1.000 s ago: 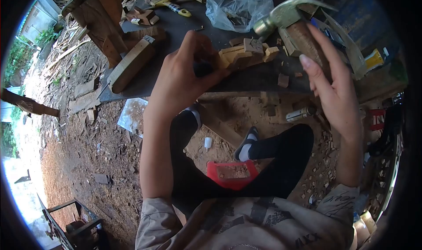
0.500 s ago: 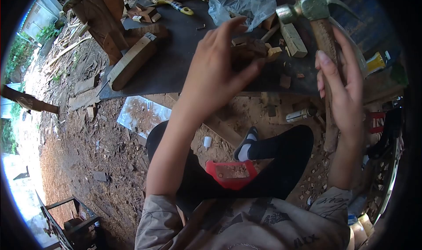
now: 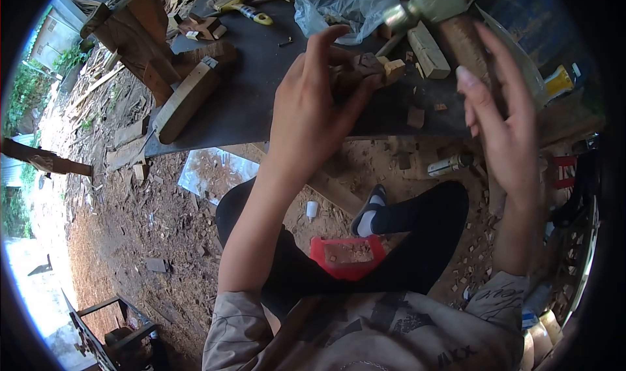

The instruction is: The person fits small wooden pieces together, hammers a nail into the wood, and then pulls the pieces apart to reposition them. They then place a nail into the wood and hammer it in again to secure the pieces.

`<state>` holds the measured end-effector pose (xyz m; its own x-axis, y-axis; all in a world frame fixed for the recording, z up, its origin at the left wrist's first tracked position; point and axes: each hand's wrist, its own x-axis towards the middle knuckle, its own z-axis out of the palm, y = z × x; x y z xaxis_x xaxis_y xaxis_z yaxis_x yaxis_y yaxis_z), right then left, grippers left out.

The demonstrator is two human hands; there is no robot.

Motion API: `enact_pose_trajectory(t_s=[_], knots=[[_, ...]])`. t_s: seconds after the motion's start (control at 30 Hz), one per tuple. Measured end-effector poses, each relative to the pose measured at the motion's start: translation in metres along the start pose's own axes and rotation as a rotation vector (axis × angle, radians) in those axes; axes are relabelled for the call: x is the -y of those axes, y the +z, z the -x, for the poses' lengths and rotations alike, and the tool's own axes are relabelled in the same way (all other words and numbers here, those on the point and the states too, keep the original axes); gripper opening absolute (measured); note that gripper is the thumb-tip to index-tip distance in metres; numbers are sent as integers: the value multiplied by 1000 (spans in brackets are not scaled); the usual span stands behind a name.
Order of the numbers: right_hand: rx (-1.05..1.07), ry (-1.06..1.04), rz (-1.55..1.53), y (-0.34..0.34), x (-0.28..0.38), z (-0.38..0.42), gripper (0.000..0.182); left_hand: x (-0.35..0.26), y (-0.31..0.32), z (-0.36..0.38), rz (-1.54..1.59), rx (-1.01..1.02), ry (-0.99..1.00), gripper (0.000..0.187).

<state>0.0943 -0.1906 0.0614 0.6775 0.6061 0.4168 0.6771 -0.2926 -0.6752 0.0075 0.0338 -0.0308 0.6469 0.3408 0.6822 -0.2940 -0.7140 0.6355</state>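
Observation:
My right hand (image 3: 505, 120) is wrapped round the wooden handle of a claw hammer (image 3: 443, 2). The hammer's metal head is raised over the table, slightly blurred, with its claw pointing right. My left hand (image 3: 310, 100) curls around a small dark brown wooden piece (image 3: 367, 64) on the table, with the thumb along its near side and the index finger arched above. Part of that piece is hidden behind my fingers. A pale wood block (image 3: 394, 71) sits at its right end, touching or close to it. Left of my left hand lies a longer wooden bar (image 3: 189, 100).
On the dark table (image 3: 261, 103) are a clear plastic bag (image 3: 345, 9), a pale wood block (image 3: 428, 53), a yellow-handled brush (image 3: 254, 14) and wood scraps. A tall wooden assembly (image 3: 134, 35) stands at left. Below, a red plastic stool (image 3: 349, 257) shows between my legs.
The hammer head has moved left and up in view, its handle tilting. My left thumb and fingers have drawn in closer around the brown wooden piece. The whole view has shifted slightly.

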Motion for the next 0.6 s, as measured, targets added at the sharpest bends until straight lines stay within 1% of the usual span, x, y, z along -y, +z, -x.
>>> enact_pose_trajectory(t_s=[0.1,0.2,0.23,0.33,0.4,0.43,0.53,0.6], knots=[[-81,-100,-64,-13,-5,-16,57,-1,-1,0,2,-9,13,59],[-137,-101,-155,-13,-7,-27,56,-2,-2,-1,24,-11,9,59],[-125,-117,-163,-8,-7,-29,56,-2,-2,0,28,-9,1,59],[18,-82,51,3,-9,-24,56,-3,-3,-1,20,-8,-13,59],[99,-127,131,4,-21,-25,56,-3,-2,-1,17,-3,-21,60],[116,-115,128,2,-21,-25,56,-3,-3,-1,19,1,-25,60],[47,-165,115,-8,-17,-33,57,-3,-3,-1,14,-4,-25,60],[-25,-102,-39,-17,-9,-38,58,-2,-3,0,19,-4,-27,59]])
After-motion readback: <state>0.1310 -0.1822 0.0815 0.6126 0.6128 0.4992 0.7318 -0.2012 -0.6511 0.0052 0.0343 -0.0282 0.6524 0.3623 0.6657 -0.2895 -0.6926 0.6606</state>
